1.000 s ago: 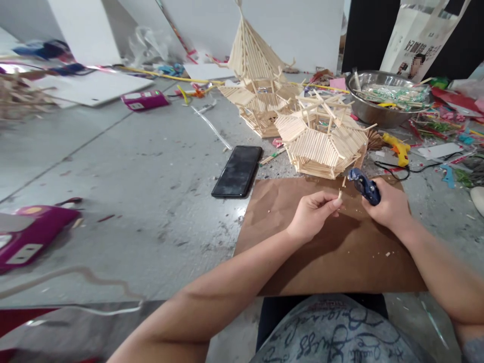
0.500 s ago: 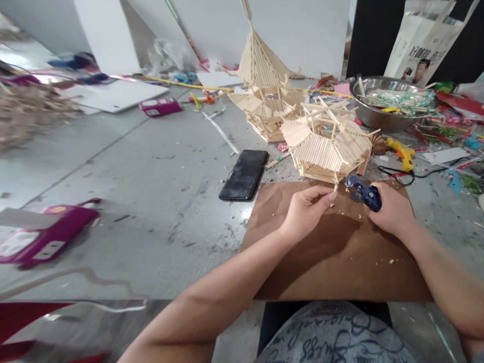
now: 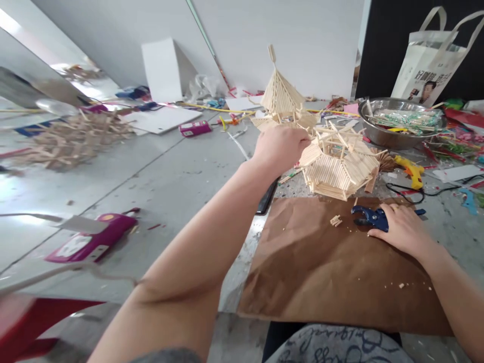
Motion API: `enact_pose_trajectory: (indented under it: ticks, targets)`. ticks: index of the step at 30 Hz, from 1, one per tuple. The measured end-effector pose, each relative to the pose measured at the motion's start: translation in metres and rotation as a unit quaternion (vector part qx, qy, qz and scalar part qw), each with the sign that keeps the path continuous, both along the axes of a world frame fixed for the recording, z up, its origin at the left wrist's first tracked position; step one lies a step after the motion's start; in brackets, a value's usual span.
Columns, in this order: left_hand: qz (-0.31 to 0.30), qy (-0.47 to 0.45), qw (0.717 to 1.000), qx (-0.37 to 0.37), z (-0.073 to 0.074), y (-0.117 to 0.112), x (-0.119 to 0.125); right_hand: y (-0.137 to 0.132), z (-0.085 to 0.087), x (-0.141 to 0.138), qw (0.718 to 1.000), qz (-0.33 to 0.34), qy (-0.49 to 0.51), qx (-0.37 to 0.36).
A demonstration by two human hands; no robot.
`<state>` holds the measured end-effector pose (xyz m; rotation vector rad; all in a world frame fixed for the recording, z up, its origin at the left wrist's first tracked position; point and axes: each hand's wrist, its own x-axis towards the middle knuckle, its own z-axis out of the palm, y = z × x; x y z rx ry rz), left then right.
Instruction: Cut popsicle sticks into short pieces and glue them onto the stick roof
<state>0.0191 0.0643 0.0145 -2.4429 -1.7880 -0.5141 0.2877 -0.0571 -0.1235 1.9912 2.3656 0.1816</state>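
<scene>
Blue hand cutter [image 3: 372, 219] lying on a brown sheet [image 3: 310, 272], its parted jaws directed left. The right hand [image 3: 406, 229] lies palm down across the handles; whether its fingers grip them cannot be told. Just left of the jaws, a small cluster of short stick pieces [image 3: 335, 221] rests on the same sheet. Near the sheet's far edge stands a low polygonal stick model [image 3: 333, 169]; behind and left of it, a taller stick model [image 3: 282, 93] with pointed roof. The left hand [image 3: 280, 146], fingers curled, partly covers the taller model; any contents are hidden. Right periphery, on the counter [image 3: 151, 176]: metal bowl [image 3: 389, 136] and yellow glue gun [image 3: 412, 171].
</scene>
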Motion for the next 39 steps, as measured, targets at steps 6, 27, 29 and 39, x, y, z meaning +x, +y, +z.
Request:
enact_pose_trajectory:
  ticks: [6,27,29,39]
  targets:
    - [-0.069,0.057,0.996,0.011,0.007,0.021,-0.003,-0.004,0.001,0.0,0.997,0.045,0.035,0.055]
    - [-0.165,-0.12,0.979,0.02,0.032,-0.011,0.005,0.108,0.147,-0.097,0.916,0.245,0.231,0.218]
    - [-0.147,-0.174,0.973,0.024,0.027,-0.01,0.006,0.111,0.147,-0.094,0.918,0.227,0.244,0.214]
    - [-0.107,-0.138,0.98,0.09,-0.002,0.017,0.006,0.13,0.112,-0.072,0.922,0.146,0.285,0.219]
